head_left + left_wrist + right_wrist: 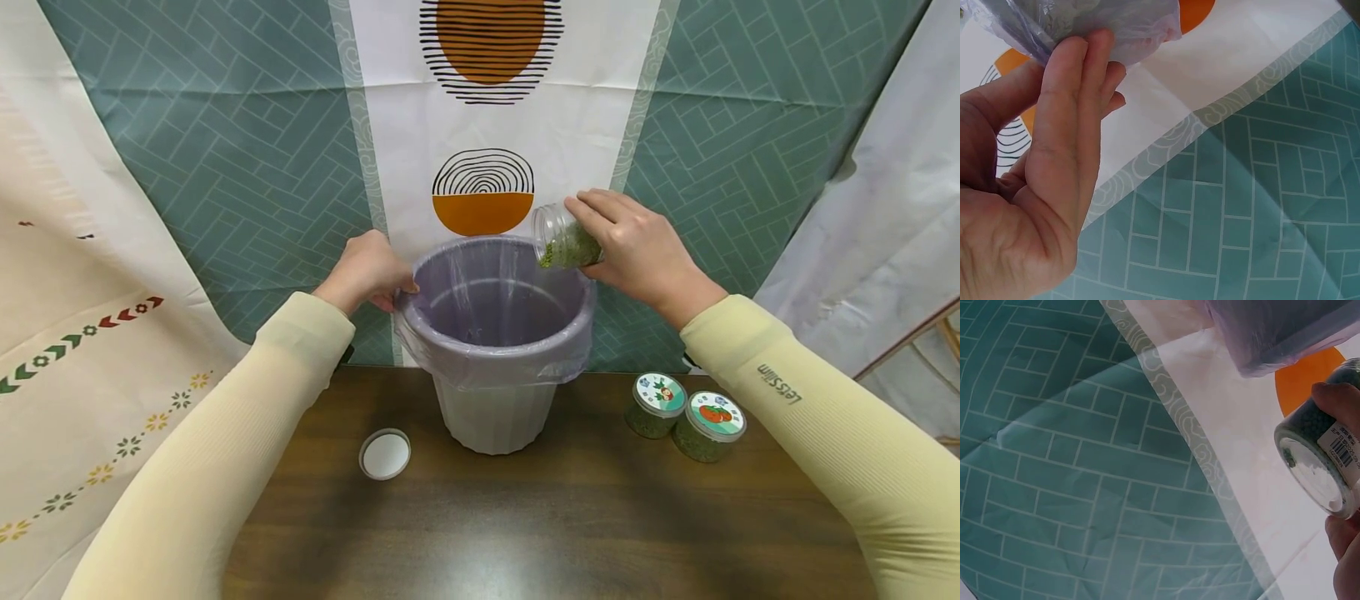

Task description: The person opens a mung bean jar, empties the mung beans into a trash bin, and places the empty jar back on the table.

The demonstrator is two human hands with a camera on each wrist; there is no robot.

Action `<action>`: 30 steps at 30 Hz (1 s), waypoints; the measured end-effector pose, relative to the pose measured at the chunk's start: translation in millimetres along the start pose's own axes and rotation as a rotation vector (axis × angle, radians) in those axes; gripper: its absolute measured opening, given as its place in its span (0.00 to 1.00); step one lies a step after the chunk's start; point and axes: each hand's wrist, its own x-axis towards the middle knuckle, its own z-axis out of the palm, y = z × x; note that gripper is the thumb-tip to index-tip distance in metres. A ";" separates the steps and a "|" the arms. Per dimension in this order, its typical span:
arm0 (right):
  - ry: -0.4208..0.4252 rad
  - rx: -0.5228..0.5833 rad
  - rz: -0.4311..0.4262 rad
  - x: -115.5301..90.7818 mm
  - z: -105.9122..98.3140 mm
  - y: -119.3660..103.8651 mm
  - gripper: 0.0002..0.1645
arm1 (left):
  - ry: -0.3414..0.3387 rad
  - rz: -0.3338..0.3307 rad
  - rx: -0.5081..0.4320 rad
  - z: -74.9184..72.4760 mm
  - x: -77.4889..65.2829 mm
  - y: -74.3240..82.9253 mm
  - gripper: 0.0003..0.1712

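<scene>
A grey trash can stands on the table, lined with a thin translucent bag folded over its rim. My left hand pinches the lined rim at the left; in the left wrist view its fingers lie outside the bag. Over the rim's right side, my right hand grips a clear plastic jar tipped sideways, its uncapped mouth facing the can. Green granules lie along the jar's lower side. The right wrist view shows the jar's bottom and a barcode label.
A round white lid lies on the brown table left of the can. Two lidded jars of green granules, one with a leafy label and one with an orange-red label, stand at the right. Patterned cloth hangs behind.
</scene>
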 end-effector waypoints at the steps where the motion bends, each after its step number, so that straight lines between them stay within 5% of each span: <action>1: 0.000 0.000 0.000 -0.1 0.1 0.1 0.55 | 0.001 0.003 -0.001 0.0 0.3 -0.4 0.20; 30: 0.012 0.009 -0.013 1.1 4.2 -0.9 0.55 | 0.009 0.015 -0.022 0.3 -0.1 -1.5 0.21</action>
